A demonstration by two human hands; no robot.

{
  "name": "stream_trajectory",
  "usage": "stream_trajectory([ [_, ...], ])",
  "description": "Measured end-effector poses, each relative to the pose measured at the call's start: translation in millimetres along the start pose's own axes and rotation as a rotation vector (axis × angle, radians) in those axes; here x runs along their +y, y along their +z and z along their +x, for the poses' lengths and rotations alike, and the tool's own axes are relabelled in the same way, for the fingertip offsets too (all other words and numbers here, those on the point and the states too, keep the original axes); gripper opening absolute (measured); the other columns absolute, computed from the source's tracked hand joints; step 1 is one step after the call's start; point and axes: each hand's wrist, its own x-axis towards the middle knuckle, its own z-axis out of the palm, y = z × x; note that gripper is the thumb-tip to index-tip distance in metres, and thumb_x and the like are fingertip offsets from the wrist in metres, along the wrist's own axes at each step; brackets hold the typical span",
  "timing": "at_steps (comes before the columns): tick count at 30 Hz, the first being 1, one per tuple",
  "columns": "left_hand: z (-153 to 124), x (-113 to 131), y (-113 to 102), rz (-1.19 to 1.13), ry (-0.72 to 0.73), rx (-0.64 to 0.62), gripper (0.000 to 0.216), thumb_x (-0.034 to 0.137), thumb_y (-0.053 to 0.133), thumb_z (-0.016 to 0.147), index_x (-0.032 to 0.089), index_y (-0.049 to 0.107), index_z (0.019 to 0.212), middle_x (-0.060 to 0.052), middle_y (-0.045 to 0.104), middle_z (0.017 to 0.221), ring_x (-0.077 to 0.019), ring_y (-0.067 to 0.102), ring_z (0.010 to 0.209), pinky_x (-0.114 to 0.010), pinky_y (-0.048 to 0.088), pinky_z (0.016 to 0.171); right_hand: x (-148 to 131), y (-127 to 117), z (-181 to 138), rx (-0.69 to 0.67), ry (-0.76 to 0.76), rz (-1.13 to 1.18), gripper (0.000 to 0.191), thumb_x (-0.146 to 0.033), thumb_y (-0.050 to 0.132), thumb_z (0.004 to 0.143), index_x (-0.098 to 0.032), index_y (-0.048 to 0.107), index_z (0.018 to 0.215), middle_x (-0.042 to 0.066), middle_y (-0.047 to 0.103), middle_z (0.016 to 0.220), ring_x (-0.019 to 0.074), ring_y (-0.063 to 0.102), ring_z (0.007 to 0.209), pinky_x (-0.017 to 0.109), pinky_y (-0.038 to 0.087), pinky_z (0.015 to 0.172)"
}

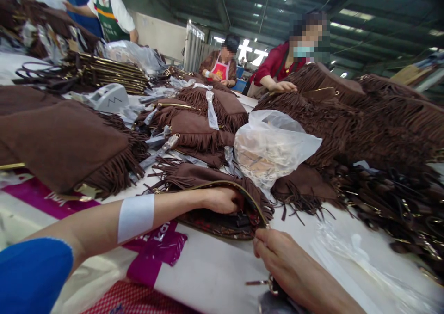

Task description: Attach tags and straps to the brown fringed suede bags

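Note:
A brown fringed bag (197, 171) lies in front of me with its zippered mouth spread wide, showing a dark patterned lining (222, 226). My left hand (222, 200) reaches inside it, the fingers curled and partly hidden; what they grip cannot be made out. At the right end of the zipper, my right hand (274, 247) pinches the bag's edge between thumb and fingers. Below the right wrist, a dark strap with a gold-coloured clasp (270, 282) shows, partly covered by the forearm.
Brown fringed bags (69, 143) are heaped left, ahead and at right (347, 124). A clear plastic bag (267, 147) of packets sits beyond my bag. Dark straps (391, 207) lie right, plastic strips (360, 258) nearer. Purple printed tape (149, 258) crosses the table. Several co-workers stand behind.

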Motion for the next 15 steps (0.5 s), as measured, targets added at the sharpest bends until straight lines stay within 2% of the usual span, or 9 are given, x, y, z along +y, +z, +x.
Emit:
stream_trajectory([
  [6, -0.1, -0.7, 2.1, -0.002, -0.009, 0.011, 0.029, 0.016, 0.053, 0.083, 0.017, 0.070, 0.106, -0.002, 0.072, 0.105, -0.0199, 0.064, 0.093, -0.025, 0.048, 0.079, -4.2, -0.1, 0.8, 0.018, 0.048, -0.054, 0.033, -0.012, 0.035, 0.093, -0.022, 0.042, 0.063, 0.005, 0.063, 0.072, 0.0194, 0.059, 0.070, 0.029, 0.033, 0.061],
  [12, 0.3, -0.9, 6.5, -0.016, 0.009, 0.018, 0.030, 0.014, 0.050, 0.084, 0.014, 0.070, 0.106, -0.006, 0.072, 0.109, -0.0222, 0.064, 0.097, -0.027, 0.048, 0.082, -6.7, 2.0, 7.2, 0.006, 0.028, -0.091, 0.033, -0.012, 0.035, 0.093, -0.022, 0.044, 0.063, 0.009, 0.066, 0.075, 0.0207, 0.061, 0.072, 0.030, 0.032, 0.061],
  [15, -0.2, -2.1, 7.7, -0.029, 0.043, 0.010, 0.032, 0.011, 0.051, 0.080, 0.016, 0.070, 0.106, -0.004, 0.073, 0.107, -0.0210, 0.065, 0.096, -0.025, 0.048, 0.081, -6.3, 5.0, 12.6, 0.024, 0.023, -0.116, 0.033, -0.011, 0.035, 0.092, -0.022, 0.044, 0.063, 0.010, 0.067, 0.075, 0.0200, 0.061, 0.071, 0.030, 0.032, 0.061],
])
